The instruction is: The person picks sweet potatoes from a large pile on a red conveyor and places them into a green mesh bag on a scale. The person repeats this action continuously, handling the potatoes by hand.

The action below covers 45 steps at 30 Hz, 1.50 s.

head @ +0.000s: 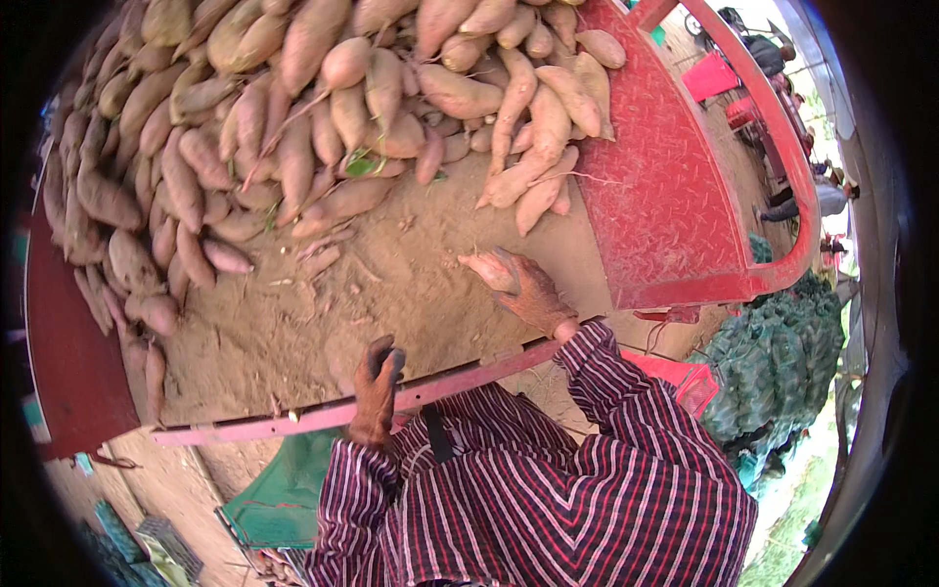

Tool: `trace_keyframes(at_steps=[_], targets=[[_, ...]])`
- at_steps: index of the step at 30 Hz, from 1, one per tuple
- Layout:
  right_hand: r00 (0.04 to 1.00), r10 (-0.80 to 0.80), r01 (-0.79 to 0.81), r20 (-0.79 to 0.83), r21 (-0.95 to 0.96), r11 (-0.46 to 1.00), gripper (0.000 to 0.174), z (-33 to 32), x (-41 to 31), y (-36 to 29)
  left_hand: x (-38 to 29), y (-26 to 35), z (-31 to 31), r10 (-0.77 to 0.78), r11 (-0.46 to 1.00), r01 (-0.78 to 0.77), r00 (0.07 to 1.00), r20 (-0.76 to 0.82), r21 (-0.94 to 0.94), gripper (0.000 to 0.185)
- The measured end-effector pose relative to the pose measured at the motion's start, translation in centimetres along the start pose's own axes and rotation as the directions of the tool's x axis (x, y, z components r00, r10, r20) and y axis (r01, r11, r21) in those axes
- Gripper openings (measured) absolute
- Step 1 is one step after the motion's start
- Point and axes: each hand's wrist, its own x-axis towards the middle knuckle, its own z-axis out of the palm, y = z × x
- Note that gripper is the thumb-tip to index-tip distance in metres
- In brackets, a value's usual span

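A large heap of sweet potatoes [293,139] covers the far part of a soil-strewn truck or trailer bed [433,293]. My right hand [539,293], in a dirty brown work glove, grips one sweet potato [486,268] above the near right part of the bed. Its pointed tip sticks out to the left. My left hand [376,392], gloved alike, is over the pink-red metal edge [469,378] of the bed, fingers curled. Its palm side is hidden, and nothing shows in it. Broken root bits [320,258] lie on the soil between the hands and the heap.
Red metal side panels flank the bed at left [77,337] and right [653,183]; the right one carries a tubular rail [788,154]. Filled green mesh sacks [777,359] stand at right. Below the edge are a green mesh sack [279,488] and a crate [172,547]. Other people [814,198] are farther off.
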Motion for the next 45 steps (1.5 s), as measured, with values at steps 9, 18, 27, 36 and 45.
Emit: trace_keyframes(at_steps=[9,18,27,36,45], targets=[[0.798,0.422,-0.264,-0.430,0.380,0.887,0.068,-2.8,3.1,19.3,17.9,9.0,18.7,0.446,0.410,-0.628,0.771,0.455,0.662,0.070],[0.991,0.062,0.076,-0.118,0.880,0.470,0.063,-9.0,9.5,12.3,22.4,8.6,26.1,0.260,0.483,-0.475,0.880,0.398,0.736,0.088],[0.919,0.392,-0.311,0.041,0.687,0.656,0.045,-8.3,11.5,16.6,24.8,8.4,25.3,-0.106,0.988,0.026,0.831,0.545,0.152,0.070],[0.916,0.376,-0.129,-0.142,0.782,0.609,0.031,-2.3,7.1,12.0,24.6,4.5,16.0,-0.049,0.999,0.053,0.841,0.538,0.008,0.041],[0.912,0.381,-0.136,-0.151,0.765,0.630,0.038,-2.2,9.9,10.5,23.4,1.5,15.7,0.095,0.966,0.079,0.774,0.626,-0.245,0.059]])
